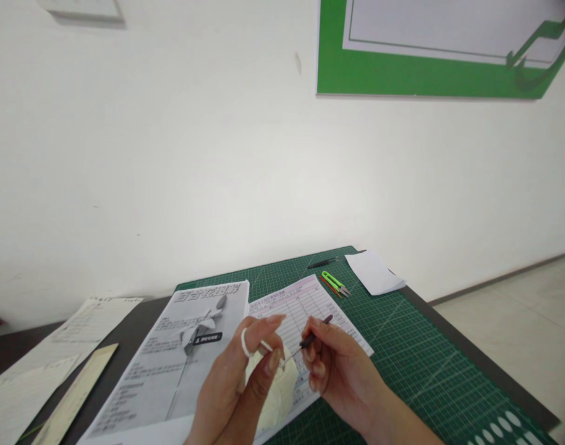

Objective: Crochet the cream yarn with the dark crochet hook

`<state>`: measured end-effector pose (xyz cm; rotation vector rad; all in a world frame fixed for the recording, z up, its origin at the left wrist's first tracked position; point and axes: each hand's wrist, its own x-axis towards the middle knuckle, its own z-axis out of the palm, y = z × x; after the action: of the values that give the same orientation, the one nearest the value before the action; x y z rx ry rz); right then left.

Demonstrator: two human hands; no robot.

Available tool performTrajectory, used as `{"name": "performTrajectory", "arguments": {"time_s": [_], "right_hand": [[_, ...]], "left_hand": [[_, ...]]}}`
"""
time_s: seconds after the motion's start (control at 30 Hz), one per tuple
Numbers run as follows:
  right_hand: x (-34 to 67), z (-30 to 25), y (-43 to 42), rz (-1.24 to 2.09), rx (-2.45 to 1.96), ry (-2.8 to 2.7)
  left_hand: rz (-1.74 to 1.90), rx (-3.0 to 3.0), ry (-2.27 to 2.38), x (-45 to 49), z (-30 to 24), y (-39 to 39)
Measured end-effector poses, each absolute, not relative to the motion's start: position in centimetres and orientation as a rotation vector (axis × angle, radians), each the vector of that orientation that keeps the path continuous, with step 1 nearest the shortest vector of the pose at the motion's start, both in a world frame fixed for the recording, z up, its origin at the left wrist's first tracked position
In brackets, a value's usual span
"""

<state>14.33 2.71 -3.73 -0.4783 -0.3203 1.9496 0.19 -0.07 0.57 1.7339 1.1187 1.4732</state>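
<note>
Thin tool [316, 334] – dark grip, fine metal shaft – is held in the right hand [340, 374] above the near part of the cutting mat [426, 358]. The thumb and first fingers are pinched narrowly around the grip, pen-fashion. The shaft points left and slightly down toward the left hand [236, 386]; its tip sits at the cream bundle [277, 389], but the exact contact point cannot be told.

The left hand cradles the cream bundle from the left, fingers curled loosely around it. A white strand [244, 343] loops around the raised index finger. The two hands are just beside each other, over the lower edge of a pink-lined form [295, 308].

Surroundings:
- A printed instruction sheet [171, 364] lies left of the form, partly on the mat.
- Green snips [334, 283] and a dark pen [322, 263] lie at the far end of the mat – well apart from the hands.
- A white paper [374, 272] rests at the mat's far right corner.
- A pale ruler [73, 395] and loose papers [69, 334] lie on the dark table [472, 357] at far left.
</note>
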Motion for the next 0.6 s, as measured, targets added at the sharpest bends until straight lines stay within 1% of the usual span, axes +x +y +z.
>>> {"name": "performTrajectory", "arguments": {"time_s": [0.17,0.3,0.4,0.5,0.6], "right_hand": [[15.0,-3.2,2.8,1.789,-0.413,-0.439],[15.4,-3.1,2.9,1.703,-0.405,-0.464],[15.4,-3.1,2.9,1.644,-0.399,-0.497],[15.4,-2.8,2.7,1.584,-0.411,-0.504],[15.5,-2.5,2.5,1.499,-0.437,-0.546]], "left_hand": [[1.424,1.655,1.081,0.4,0.5,-0.2],[1.492,2.009,1.092,0.0,0.3,0.1],[1.471,2.234,1.06,-0.2,0.1,0.4],[1.433,2.187,1.018,-0.1,0.0,0.4],[1.429,1.999,0.995,0.3,0.0,0.2]]}}
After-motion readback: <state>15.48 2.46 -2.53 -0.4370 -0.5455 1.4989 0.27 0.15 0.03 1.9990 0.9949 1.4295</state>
